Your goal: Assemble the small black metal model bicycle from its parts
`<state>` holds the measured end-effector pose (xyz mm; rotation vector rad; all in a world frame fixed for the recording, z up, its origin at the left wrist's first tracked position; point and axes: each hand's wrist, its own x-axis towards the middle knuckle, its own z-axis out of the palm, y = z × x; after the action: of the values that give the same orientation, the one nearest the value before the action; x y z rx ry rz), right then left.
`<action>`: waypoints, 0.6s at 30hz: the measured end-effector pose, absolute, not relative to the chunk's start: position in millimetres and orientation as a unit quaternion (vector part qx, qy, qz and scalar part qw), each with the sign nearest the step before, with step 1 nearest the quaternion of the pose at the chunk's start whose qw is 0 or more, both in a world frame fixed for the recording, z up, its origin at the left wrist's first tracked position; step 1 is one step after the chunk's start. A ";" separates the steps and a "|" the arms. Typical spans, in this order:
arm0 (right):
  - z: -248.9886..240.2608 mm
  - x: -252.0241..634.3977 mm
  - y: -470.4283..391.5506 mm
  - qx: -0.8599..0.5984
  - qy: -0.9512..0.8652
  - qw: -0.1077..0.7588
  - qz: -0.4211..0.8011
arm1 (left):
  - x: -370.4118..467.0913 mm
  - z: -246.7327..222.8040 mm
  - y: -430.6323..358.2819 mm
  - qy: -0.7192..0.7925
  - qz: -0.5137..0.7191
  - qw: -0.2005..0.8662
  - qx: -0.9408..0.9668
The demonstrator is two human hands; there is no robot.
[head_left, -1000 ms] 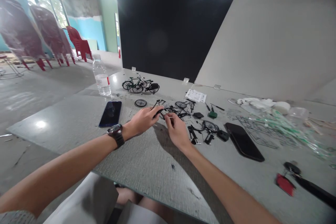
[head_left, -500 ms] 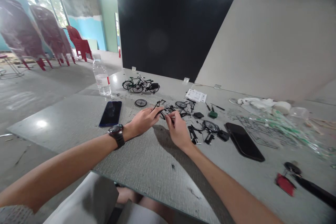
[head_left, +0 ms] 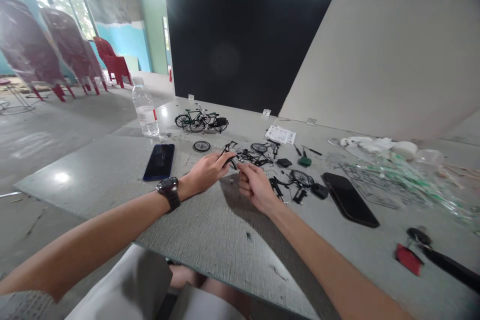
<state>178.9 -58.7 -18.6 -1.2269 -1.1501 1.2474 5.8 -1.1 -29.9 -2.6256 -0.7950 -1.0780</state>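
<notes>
Evidently holding a small black bike frame in the left hand, low over the grey tabletop, with part of it showing past the fingertips. Just beside that, keeping the right hand curled, thumb and forefinger near the frame; cannot tell whether gripping a tiny part. Wearing a dark watch on the left wrist. Close behind the hands, scattered with bike parts; beyond the left hand, dotted with a loose wheel. Off to the right, strewn with another wheel and a black phone. Farther back, lined with toy bikes, a water bottle and printed paper. At far right, littered with plastic wrapping. Behind everything, bounded by a black panel.
</notes>
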 end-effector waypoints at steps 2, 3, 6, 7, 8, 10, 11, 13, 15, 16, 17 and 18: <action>-19.9 183.0 -57.7 -0.537 -0.552 0.504 0.391 | 6.6 -28.9 -0.9 -0.275 -0.366 0.096 -0.884; -19.8 185.9 -57.1 -0.545 -0.602 0.492 0.313 | 6.8 -28.8 -0.5 -0.278 -0.369 0.093 -0.882; -16.5 196.1 -55.3 -0.537 -0.735 0.398 0.116 | 6.0 -29.1 0.9 -0.290 -0.385 0.070 -0.873; -14.9 199.0 -54.8 -0.534 -0.759 0.365 0.072 | 5.5 -29.1 1.1 -0.292 -0.388 0.060 -0.872; -13.6 201.3 -54.3 -0.532 -0.775 0.338 0.037 | 5.1 -29.0 0.9 -0.294 -0.391 0.051 -0.871; -12.5 203.1 -53.6 -0.534 -0.787 0.308 -0.009 | 4.9 -28.5 0.0 -0.296 -0.398 0.038 -0.867; -12.9 202.6 -53.4 -0.535 -0.788 0.303 -0.015 | 5.1 -28.2 -0.6 -0.296 -0.402 0.036 -0.866; -15.0 199.6 -53.6 -0.534 -0.786 0.312 0.004 | 5.7 -28.3 -1.5 -0.292 -0.411 0.037 -0.863; -17.9 195.5 -54.5 -0.528 -0.773 0.350 0.046 | 6.2 -29.1 -1.8 -0.285 -0.414 0.046 -0.863; -19.3 193.6 -55.2 -0.524 -0.762 0.374 0.069 | 6.2 -29.7 -1.7 -0.281 -0.415 0.053 -0.864; -20.6 191.9 -55.9 -0.520 -0.751 0.398 0.091 | 6.0 -30.2 -1.7 -0.276 -0.416 0.060 -0.864; -21.6 190.4 -56.6 -0.517 -0.738 0.420 0.112 | 5.7 -30.7 -1.6 -0.270 -0.417 0.066 -0.865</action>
<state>190.4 -56.6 -21.6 -1.2963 -1.8489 0.2817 5.7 -1.6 -30.7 -2.6101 -0.8143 -1.2567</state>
